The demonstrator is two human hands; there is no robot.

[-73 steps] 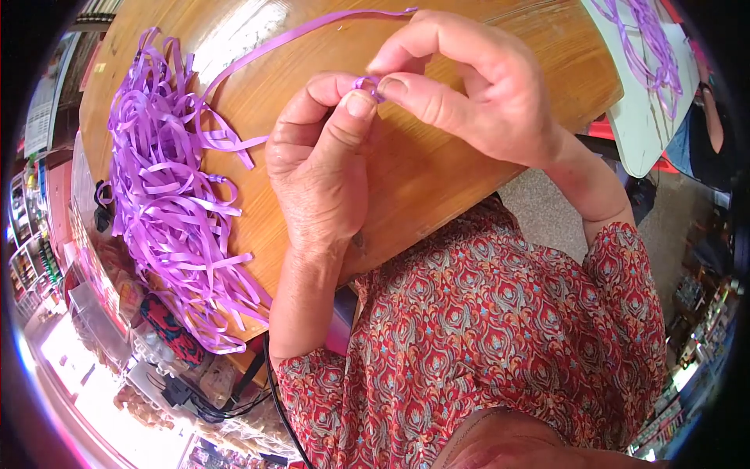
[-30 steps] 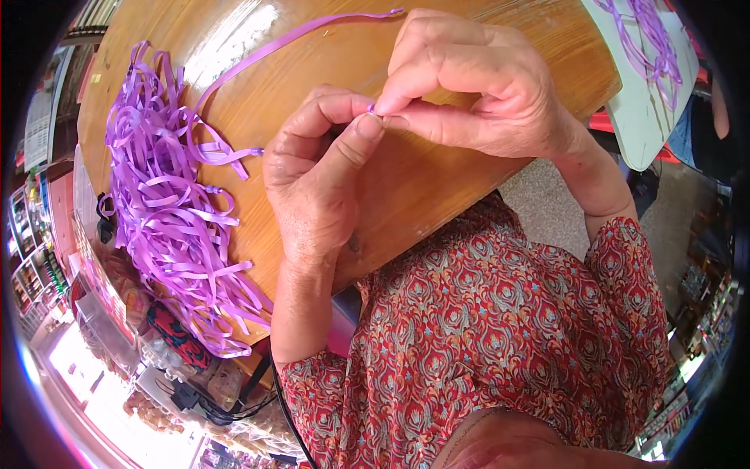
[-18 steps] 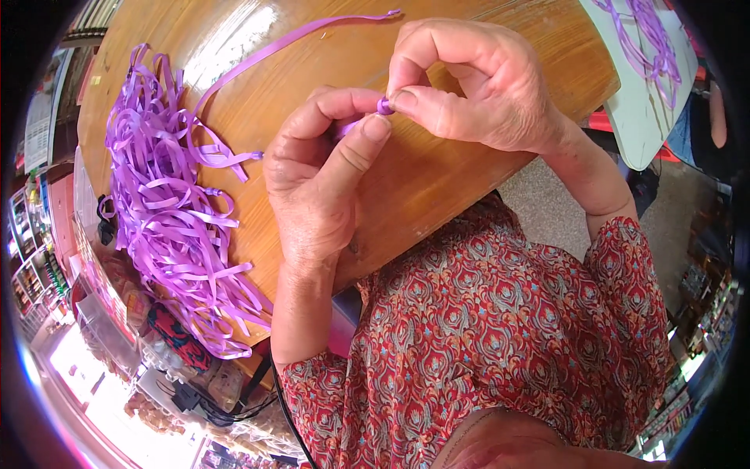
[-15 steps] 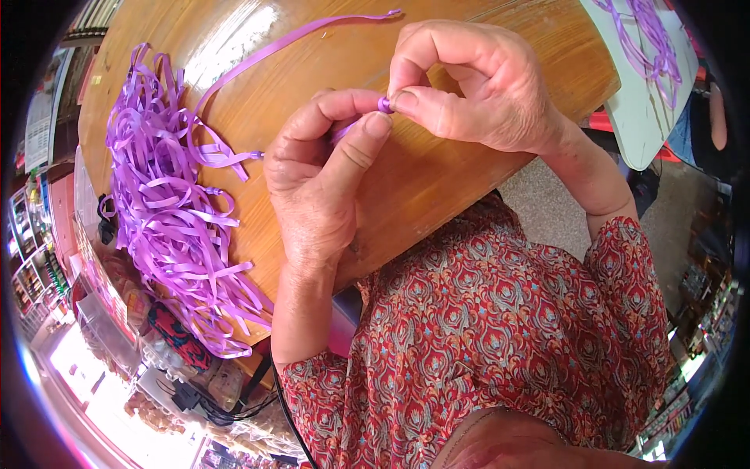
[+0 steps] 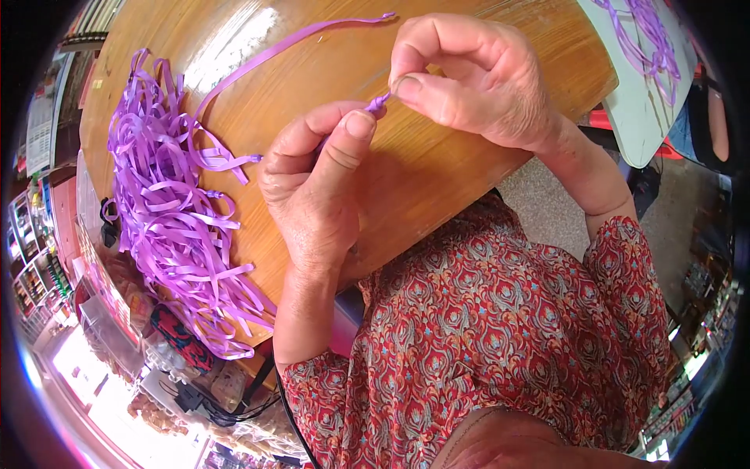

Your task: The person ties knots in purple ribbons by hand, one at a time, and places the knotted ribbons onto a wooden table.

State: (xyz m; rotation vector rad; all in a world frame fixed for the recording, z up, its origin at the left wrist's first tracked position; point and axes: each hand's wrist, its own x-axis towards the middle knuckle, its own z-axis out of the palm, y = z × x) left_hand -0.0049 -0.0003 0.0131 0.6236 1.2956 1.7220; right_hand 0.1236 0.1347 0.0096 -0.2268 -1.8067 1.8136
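Note:
A knotted purple ribbon (image 5: 377, 105) is stretched between my two hands over the wooden table. My left hand (image 5: 320, 168) pinches it just below the knot, between thumb and forefinger. My right hand (image 5: 476, 82) grips the short tip beyond the knot with thumb and forefinger. The rest of the held ribbon is hidden by my left hand. To the left lies a big tangled heap of purple ribbons (image 5: 168, 187), some with knotted ends. One long ribbon strand (image 5: 273, 51) curves from the heap toward the far side.
Under my hands is the brown wooden table (image 5: 422, 180), its near edge close to my body. At the far right, a white table (image 5: 637, 117) bears more purple ribbons (image 5: 648, 39). Bags and black cables (image 5: 211, 402) lie beyond the table's left edge. Part of another person (image 5: 715, 117) shows at the far right.
My hands have drawn slightly apart, the left moving a little down and left. The knot now shows clear of my right fingertips, with its tip pulled taut.

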